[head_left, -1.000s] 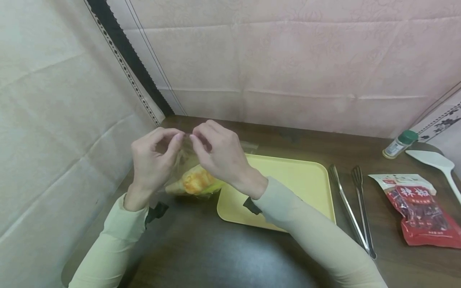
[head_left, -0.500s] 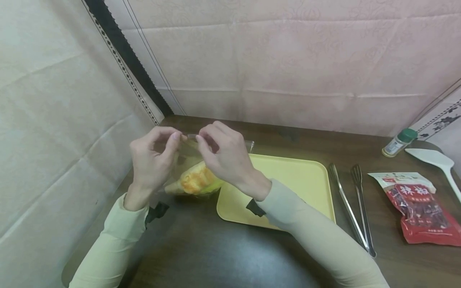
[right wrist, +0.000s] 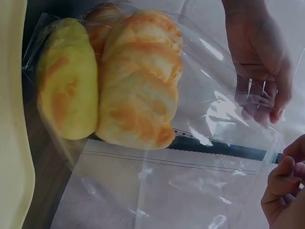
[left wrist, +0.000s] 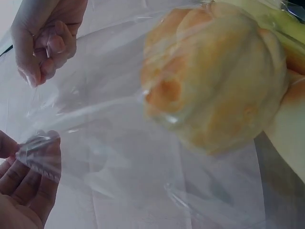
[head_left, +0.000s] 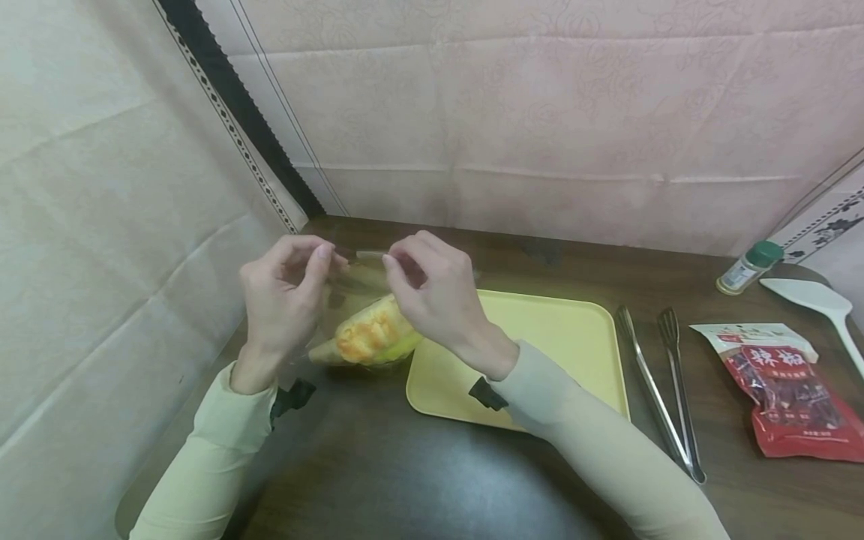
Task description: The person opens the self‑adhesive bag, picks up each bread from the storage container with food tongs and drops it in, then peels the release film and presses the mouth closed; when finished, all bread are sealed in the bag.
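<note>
A clear plastic bag [head_left: 347, 296] hangs from both hands, with bread inside. Its contents include a knobbly golden-white loaf [right wrist: 140, 81], a yellow-green roll [right wrist: 66, 83] beside it, and a browner piece partly hidden behind. My left hand [head_left: 280, 300] pinches the bag's top edge between thumb and fingers; in the left wrist view the film folds across these fingers [left wrist: 35, 183]. A short way to the right, my right hand [head_left: 439, 300] pinches the same edge. The loaf hangs low in the bag, left of the yellow tray [head_left: 540, 345], which the right forearm partly covers.
Right of the tray lie metal tongs [head_left: 682, 405], spread open. Farther right are a red and white package [head_left: 786, 390], a small green-capped bottle [head_left: 749, 268] and a white spatula [head_left: 813, 298]. Cloth walls [head_left: 540, 112] enclose the brown table [head_left: 378, 465] at the back and left.
My right hand has moved to the right along the bag's edge, widening the distance between the hands. The left hand has shifted slightly left, and the bag's top is more spread out.
</note>
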The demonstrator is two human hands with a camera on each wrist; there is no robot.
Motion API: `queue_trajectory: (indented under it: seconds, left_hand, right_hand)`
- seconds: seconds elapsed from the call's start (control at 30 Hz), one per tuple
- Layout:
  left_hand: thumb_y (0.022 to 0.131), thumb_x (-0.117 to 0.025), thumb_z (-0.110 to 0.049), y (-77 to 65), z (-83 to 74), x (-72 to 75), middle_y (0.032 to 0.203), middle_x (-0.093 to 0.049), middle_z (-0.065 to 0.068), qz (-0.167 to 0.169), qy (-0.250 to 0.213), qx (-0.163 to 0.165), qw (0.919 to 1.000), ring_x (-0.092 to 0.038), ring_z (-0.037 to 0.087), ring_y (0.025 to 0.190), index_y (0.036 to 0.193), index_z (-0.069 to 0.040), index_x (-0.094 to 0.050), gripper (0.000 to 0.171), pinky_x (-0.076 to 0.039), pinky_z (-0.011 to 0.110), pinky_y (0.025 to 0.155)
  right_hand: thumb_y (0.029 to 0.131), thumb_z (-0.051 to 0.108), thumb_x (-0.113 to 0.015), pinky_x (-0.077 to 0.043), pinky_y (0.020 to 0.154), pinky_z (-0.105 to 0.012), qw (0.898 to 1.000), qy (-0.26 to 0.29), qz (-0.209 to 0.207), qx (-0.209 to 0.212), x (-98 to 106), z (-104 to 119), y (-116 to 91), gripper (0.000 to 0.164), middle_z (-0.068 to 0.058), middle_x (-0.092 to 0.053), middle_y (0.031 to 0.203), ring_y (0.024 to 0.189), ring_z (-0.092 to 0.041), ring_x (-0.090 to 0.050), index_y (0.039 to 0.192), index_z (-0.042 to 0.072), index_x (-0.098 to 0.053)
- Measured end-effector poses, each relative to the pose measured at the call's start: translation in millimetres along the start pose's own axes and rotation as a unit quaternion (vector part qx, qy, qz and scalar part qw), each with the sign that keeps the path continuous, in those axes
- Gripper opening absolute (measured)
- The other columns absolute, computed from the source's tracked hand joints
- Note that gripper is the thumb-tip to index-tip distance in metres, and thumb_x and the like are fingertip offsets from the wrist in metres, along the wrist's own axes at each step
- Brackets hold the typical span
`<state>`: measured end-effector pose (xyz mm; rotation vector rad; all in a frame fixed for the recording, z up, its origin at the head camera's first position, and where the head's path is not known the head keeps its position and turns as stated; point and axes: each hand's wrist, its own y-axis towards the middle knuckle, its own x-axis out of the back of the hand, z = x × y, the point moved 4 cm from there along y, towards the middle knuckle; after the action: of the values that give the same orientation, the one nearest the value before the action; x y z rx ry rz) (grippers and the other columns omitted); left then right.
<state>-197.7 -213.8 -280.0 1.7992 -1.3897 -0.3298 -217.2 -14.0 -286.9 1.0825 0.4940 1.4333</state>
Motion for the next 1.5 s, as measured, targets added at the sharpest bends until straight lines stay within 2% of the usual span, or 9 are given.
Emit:
queue_trajectory:
  seconds: [0.1, 0.17, 0.83, 1.13, 1.5]
  left_hand:
    - [0.102, -0.068, 0.003, 0.1, 0.8, 0.3, 0.085, -0.077, -0.022, -0.001, -0.017, 0.007, 0.9998, -0.074, -0.005, 0.075, 0.098, 0.014, -0.071, 0.012, -0.06, 0.015, 0.071]
    - [0.103, -0.067, 0.003, 0.2, 1.3, 0.6, 0.086, -0.075, -0.027, -0.001, -0.026, 0.011, 0.9996, -0.074, -0.004, 0.075, 0.099, 0.015, -0.071, 0.013, -0.06, 0.015, 0.071]
    - [0.105, -0.066, 0.0, 2.6, 8.6, 2.7, 0.082, -0.075, -0.022, -0.005, -0.024, 0.03, 0.9992, -0.073, -0.001, 0.07, 0.1, 0.015, -0.07, 0.016, -0.06, 0.015, 0.068]
    - [0.105, -0.064, 0.001, 5.3, 16.0, 5.6, 0.083, -0.076, -0.027, -0.001, -0.031, 0.023, 0.9992, -0.074, -0.004, 0.071, 0.101, 0.018, -0.068, 0.018, -0.06, 0.016, 0.068]
    - [0.104, -0.065, 0.002, 7.5, 16.6, 7.5, 0.081, -0.076, -0.023, -0.018, -0.042, 0.036, 0.9983, -0.074, -0.002, 0.069, 0.1, 0.019, -0.067, 0.018, -0.06, 0.016, 0.068]
  right_hand:
    - [0.095, 0.001, -0.071, -0.051, 0.063, -0.026, 1.0, 0.003, -0.005, 0.001, 1.9, -1.4, -1.5, 0.007, -0.01, -0.066, 0.077, 0.067, -0.019, -0.061, 0.089, 0.0, -0.073]
    - [0.095, 0.0, -0.071, -0.051, 0.063, -0.027, 1.0, 0.003, -0.007, 0.003, 3.3, -2.3, -2.5, 0.007, -0.01, -0.066, 0.077, 0.066, -0.02, -0.061, 0.088, -0.001, -0.072]
    - [0.094, -0.001, -0.071, -0.049, 0.059, -0.03, 1.0, -0.015, -0.014, -0.018, 20.3, -16.6, -15.4, 0.007, -0.012, -0.067, 0.074, 0.063, -0.02, -0.059, 0.087, -0.001, -0.073]
    - [0.095, 0.0, -0.071, -0.047, 0.06, -0.027, 0.999, -0.024, -0.013, -0.033, 28.5, -22.1, -20.4, 0.007, -0.012, -0.069, 0.076, 0.064, -0.02, -0.058, 0.088, -0.001, -0.073]
    - [0.094, -0.001, -0.072, -0.046, 0.06, -0.026, 0.998, -0.042, -0.019, -0.043, 40.8, -28.1, -25.5, 0.006, -0.012, -0.069, 0.076, 0.063, -0.021, -0.058, 0.088, -0.002, -0.074]
